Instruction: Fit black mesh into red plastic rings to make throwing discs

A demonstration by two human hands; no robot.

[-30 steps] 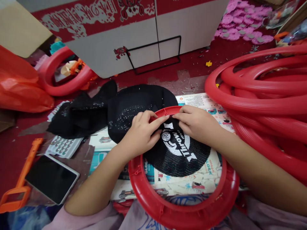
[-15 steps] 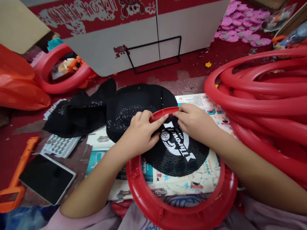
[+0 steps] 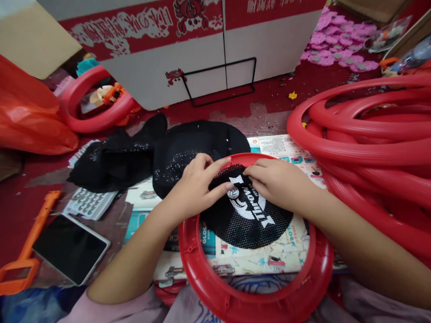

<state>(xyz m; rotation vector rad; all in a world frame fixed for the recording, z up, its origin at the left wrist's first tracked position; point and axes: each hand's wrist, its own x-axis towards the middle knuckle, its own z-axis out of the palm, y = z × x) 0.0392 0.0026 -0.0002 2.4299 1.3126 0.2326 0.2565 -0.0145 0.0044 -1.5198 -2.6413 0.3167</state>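
Lower left, tablet (image 3: 70, 249) parked flat. Centre frame: left hand (image 3: 195, 188), grip pinched on far edge of printed mesh (image 3: 256, 224) lying inside red ring (image 3: 256, 296), apparently stretching it to the rim. Right hand (image 3: 278, 181) pinching same edge. Right edge: spare rings (image 3: 363, 148) stacked.

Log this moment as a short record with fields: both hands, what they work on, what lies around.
left hand: pinches the far edge of the mesh disc at the rim of the red ring
right hand: pinches the same edge, close beside the left hand
mesh disc: black, white print, mostly inside the red ring, over a printed sheet
left side: black mesh pile, calculator, tablet
right side: stack of red rings
behind: cardboard box
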